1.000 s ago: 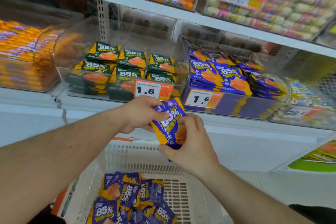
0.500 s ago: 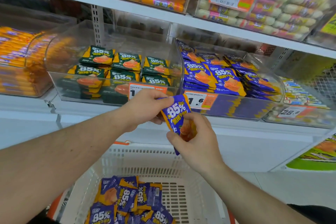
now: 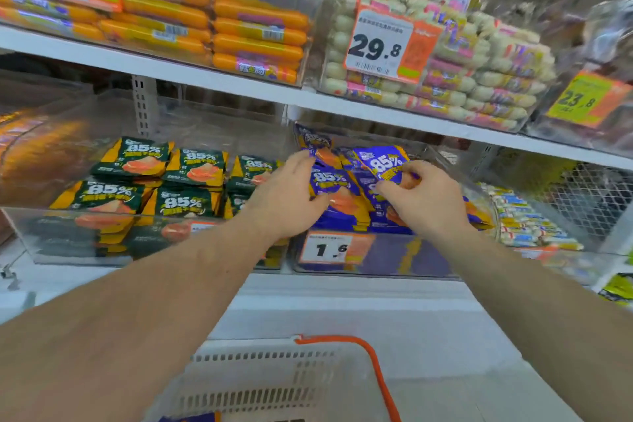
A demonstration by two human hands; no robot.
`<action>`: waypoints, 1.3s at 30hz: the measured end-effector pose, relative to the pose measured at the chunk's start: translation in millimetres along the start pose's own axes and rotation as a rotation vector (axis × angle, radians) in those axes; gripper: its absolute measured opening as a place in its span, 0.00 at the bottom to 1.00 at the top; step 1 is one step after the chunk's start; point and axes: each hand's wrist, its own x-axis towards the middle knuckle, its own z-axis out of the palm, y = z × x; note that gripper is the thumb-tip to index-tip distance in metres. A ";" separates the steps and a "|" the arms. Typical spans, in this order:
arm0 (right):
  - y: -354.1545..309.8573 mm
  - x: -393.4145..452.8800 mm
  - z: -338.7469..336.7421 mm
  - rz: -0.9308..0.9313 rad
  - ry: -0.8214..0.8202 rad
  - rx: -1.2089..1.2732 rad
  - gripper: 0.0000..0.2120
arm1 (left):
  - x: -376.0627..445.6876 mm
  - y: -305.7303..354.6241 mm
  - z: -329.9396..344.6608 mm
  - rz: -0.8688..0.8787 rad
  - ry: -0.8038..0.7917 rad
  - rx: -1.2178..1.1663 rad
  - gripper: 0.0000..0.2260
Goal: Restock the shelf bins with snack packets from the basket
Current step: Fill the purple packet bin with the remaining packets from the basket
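Observation:
Both hands reach into the clear shelf bin (image 3: 376,260) that holds purple "85%" snack packets. My right hand (image 3: 424,202) pinches one purple packet (image 3: 385,164) by its lower edge, above the stacked packets. My left hand (image 3: 287,195) lies with fingers stretched over the left stack of purple packets (image 3: 329,181), touching them. The white basket (image 3: 260,384) with an orange handle (image 3: 376,370) sits at the bottom of the view; a bit of purple packet shows at its lower edge.
A clear bin of green "85%" packets (image 3: 185,178) stands left of the purple bin. The shelf above carries orange sausages (image 3: 239,31) and pale wrapped rolls (image 3: 479,79) behind price tags. More small packets (image 3: 527,216) fill the bin at right.
Both hands have risen from above the basket into the purple bin. The left hand has let go of the packet; the right hand carried it in. The view tilted up.

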 end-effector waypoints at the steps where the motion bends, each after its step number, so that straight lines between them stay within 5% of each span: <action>1: -0.2 15.9 2.6 0.001 0.000 -0.044 0.23 | 2.3 -2.4 3.3 -0.010 -0.013 0.000 0.34; 10: -23.9 118.7 58.3 0.085 -0.245 -0.451 0.27 | -4.4 -1.5 1.5 -0.039 -0.041 -0.061 0.36; 20: -11.5 145.7 87.6 0.049 -0.422 -0.591 0.38 | -4.2 -4.7 3.9 -0.051 -0.052 -0.090 0.35; 25: -8.8 149.9 89.0 0.038 -0.446 -0.566 0.31 | -4.6 -5.4 4.5 -0.050 -0.053 -0.089 0.35; 29: -24.2 148.6 90.5 -0.112 -0.252 -0.551 0.20 | -4.6 -5.3 5.0 -0.056 -0.060 -0.083 0.35; 34: -70.3 134.2 105.6 -0.307 -0.529 -0.471 0.18 | -4.5 -6.2 4.8 -0.059 -0.064 -0.139 0.34; 39: -72.1 143.4 126.4 -0.378 -0.627 -0.568 0.15 | -3.8 -8.2 5.7 -0.048 -0.075 -0.184 0.33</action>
